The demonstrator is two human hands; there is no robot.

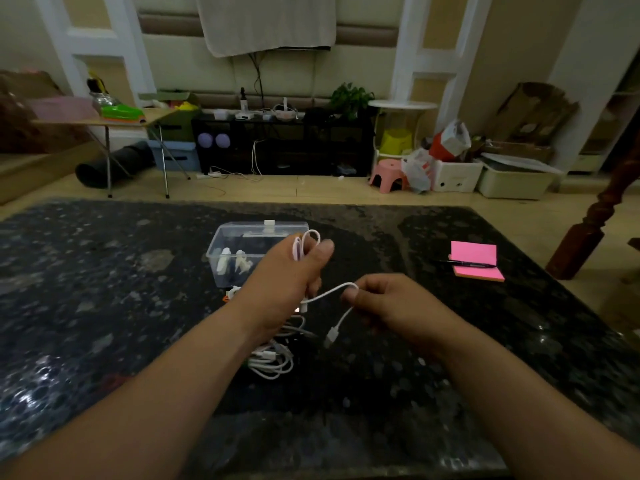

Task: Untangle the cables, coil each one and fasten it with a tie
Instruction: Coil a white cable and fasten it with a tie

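A loose heap of white cables [270,362] lies on the dark speckled table [104,306], below the wrists. Above it, the right hand [388,306] pinches a white cable [329,292] between thumb and forefinger; its connector [331,336] dangles free. The left hand [287,275], fingers curled, grips several looped turns of the same cable. Behind stands a clear plastic box [225,244]. A pink notepad [474,252] with a pen [464,263] lies far right.

L hand [287,271] grips coiled white cable [330,292]; R hand [388,303] pinches its loose end
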